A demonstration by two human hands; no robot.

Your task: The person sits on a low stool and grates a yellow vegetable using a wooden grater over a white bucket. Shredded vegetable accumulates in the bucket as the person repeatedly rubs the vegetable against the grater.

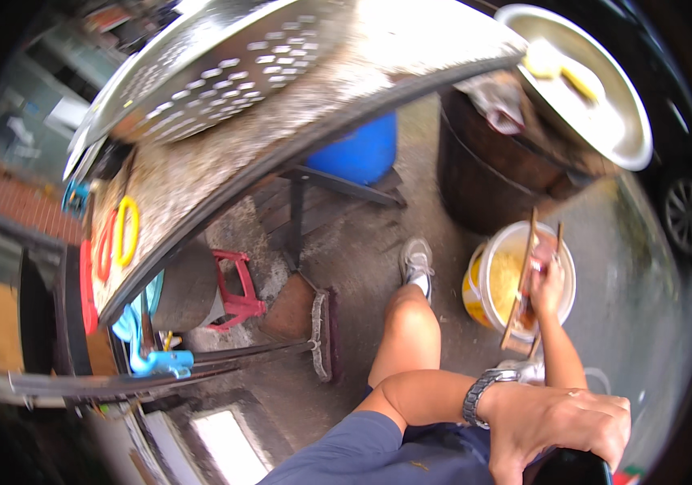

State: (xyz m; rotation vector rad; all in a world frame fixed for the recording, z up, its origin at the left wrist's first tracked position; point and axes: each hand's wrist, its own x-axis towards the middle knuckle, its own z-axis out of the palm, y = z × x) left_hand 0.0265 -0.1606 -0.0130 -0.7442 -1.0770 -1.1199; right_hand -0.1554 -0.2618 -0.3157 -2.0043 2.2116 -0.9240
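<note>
My left hand [564,418], with a metal-band watch [480,394] on the wrist, is at the lower right, its fingers curled over the edge of a dark, smooth object [567,468]. My right hand [546,291] reaches down over a white-and-yellow plastic bucket [473,297], between two wooden sticks [519,291] lying across its rim. Pale yellow, crumbly stuff [505,276] fills part of the bucket. Something pinkish [545,248] shows by my fingers; blur hides whether they hold it.
A worn table [297,127] bears a perforated metal basin [230,79] and yellow-handled scissors [127,230]. A steel bowl [631,121] stands above a dark barrel [479,176]. Lower are a blue container [361,151], a red stool [246,303] and a dustpan [288,309]. A car wheel [684,212] is at right.
</note>
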